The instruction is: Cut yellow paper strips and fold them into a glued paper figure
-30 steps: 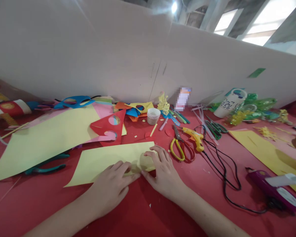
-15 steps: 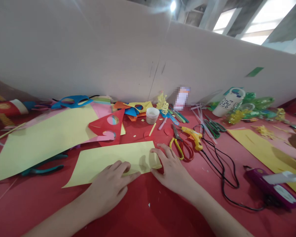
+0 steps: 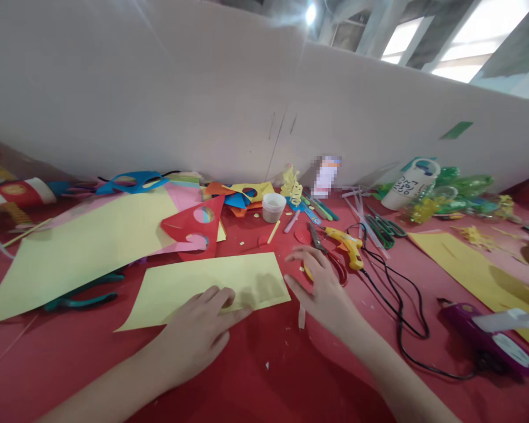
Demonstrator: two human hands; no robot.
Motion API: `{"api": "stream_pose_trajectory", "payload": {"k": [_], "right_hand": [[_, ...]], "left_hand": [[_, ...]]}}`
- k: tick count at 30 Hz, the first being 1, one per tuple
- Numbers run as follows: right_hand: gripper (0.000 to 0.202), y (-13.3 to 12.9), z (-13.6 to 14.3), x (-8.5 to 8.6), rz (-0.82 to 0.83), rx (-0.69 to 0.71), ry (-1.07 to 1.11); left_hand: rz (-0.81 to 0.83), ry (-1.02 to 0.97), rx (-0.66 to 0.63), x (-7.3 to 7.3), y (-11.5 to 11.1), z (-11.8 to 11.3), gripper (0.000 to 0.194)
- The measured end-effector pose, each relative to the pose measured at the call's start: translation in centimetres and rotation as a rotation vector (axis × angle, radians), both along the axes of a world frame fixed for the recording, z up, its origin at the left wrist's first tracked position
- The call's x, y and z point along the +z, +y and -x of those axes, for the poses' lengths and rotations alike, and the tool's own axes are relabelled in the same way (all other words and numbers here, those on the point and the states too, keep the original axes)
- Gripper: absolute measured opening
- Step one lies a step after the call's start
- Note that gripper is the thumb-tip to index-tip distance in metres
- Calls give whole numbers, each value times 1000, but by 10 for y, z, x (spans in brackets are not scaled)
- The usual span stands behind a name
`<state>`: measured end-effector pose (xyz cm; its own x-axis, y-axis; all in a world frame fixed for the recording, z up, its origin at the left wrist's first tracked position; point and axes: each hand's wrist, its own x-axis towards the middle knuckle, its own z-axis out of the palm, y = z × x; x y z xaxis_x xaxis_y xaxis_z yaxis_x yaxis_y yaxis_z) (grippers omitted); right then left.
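A pale yellow paper strip lies flat on the red table. My left hand rests on its near edge, index finger stretched along it and the other fingers loosely bent. Just right of the paper hovers my right hand, fingers apart and holding nothing. It partly covers the handles of the scissors. Beneath its thumb side shows a small pale strip. A yellow hot glue gun lies beyond the scissors, and a red paper mask sits behind the strip.
A larger yellow sheet overlaps teal-handled pliers on the left. A white cup stands at the back. The black cord and a purple tool occupy the right, near orange-yellow paper.
My right hand has lifted off the paper's right end and moved right, toward the scissor handles. The small pale strip beneath it now shows. My left hand stays put.
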<state>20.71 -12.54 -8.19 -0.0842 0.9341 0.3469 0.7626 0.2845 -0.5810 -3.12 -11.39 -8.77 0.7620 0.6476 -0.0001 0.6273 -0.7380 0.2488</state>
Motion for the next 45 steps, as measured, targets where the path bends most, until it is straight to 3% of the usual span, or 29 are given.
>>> {"api": "stream_pose_trajectory", "payload": {"k": [2, 4, 5, 11, 14, 22, 31, 38, 45], "right_hand": [[11, -6, 16, 0, 52, 141, 115], [13, -12, 32, -5, 163, 337, 151], [14, -15, 38, -9, 194, 372, 146], [15, -14, 46, -24, 267, 380, 126], [17, -12, 43, -23, 250, 406, 117], [24, -11, 41, -32, 160, 469, 130], [27, -11, 40, -30, 152, 477, 152], [28, -14, 41, -34, 65, 460, 11], [26, -18, 46, -31, 4, 436, -200]], "left_hand": [[25, -14, -8, 0, 0, 0, 55], [57, -32, -13, 2, 1, 2, 53], [80, -54, -8, 3, 2, 3, 50], [471, -176, 115, 18, 21, 22, 18], [551, -161, 112, 22, 31, 29, 10], [545, -132, 135, 20, 33, 35, 18], [459, -83, 91, 22, 34, 33, 16], [517, -111, 96, 25, 32, 33, 13], [516, -131, -2, 22, 31, 36, 26]]}}
